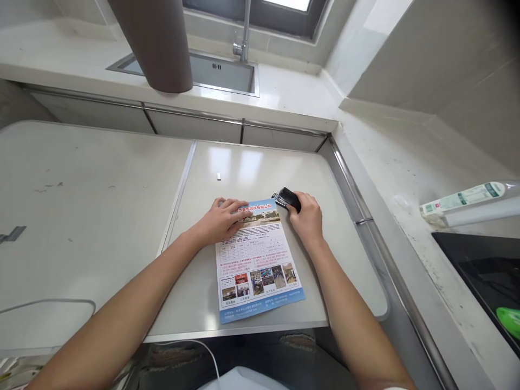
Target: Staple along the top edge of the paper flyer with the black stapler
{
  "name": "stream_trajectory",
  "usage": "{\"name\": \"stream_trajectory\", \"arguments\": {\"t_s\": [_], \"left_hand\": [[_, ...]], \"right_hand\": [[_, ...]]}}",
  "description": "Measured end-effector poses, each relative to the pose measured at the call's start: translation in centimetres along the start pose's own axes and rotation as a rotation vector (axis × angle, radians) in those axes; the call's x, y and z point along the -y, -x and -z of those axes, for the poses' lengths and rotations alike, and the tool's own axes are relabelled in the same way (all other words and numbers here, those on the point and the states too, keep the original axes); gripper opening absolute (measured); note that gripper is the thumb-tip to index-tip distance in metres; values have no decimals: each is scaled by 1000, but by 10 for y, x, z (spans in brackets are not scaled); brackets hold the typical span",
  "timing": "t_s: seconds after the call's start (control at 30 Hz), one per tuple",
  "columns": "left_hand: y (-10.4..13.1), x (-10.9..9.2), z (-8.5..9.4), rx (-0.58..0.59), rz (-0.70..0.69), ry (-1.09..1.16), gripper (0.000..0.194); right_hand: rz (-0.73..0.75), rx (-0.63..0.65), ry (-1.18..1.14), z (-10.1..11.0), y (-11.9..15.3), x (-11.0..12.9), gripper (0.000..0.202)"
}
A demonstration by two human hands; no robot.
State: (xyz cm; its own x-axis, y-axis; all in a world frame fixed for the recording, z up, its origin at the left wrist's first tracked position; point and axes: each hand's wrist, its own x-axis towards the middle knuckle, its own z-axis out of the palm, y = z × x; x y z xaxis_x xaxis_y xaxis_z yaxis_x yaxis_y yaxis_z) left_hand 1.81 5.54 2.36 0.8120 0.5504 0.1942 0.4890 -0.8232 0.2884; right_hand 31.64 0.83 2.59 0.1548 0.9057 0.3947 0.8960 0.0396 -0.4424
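A printed flyer [260,254] with a blue border, red headings and small photos lies on the white table. My left hand [225,219] rests flat across its upper left part, fingers stretched out. At the top right corner of the flyer, my right hand [306,216] is closed around a black stapler [290,198]. The stapler's jaws point left, at the paper's corner; whether the sheet's edge lies between them I cannot tell. Above the flyer, a small silver-white rectangular piece [218,176] sits apart on the tabletop.
The table [101,200] has a seam left of the flyer. Behind it are a counter with a sink [223,73] and faucet [244,49], plus a brown column [162,49]. On the right counter are a wrapped package [463,199], a black hob [483,271] and a green object [508,320].
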Motion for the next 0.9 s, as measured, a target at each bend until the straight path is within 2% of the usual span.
{"name": "stream_trajectory", "arguments": {"t_s": [0.1, 0.2, 0.33, 0.43, 0.6, 0.73, 0.9], "left_hand": [[-1, 1, 0, 4, 10, 32, 36], [-2, -1, 3, 22, 14, 77, 37], [-1, -3, 7, -42, 44, 73, 35], [0, -1, 8, -97, 111, 96, 36], [-1, 4, 6, -137, 204, 292, 42], [-2, 2, 7, -133, 138, 304, 50], [-2, 1, 7, -136, 130, 288, 52]], "right_hand": [[8, -126, 0, 4, 2, 10, 28], [92, -152, -105, 6, 8, 30, 26], [221, 2, -276, -1, 20, 55, 25], [229, 118, -353, -8, 27, 62, 24], [186, 187, -372, -12, 28, 60, 22], [203, 258, -337, -13, 30, 62, 25], [261, 295, -286, -18, 34, 64, 35]]}}
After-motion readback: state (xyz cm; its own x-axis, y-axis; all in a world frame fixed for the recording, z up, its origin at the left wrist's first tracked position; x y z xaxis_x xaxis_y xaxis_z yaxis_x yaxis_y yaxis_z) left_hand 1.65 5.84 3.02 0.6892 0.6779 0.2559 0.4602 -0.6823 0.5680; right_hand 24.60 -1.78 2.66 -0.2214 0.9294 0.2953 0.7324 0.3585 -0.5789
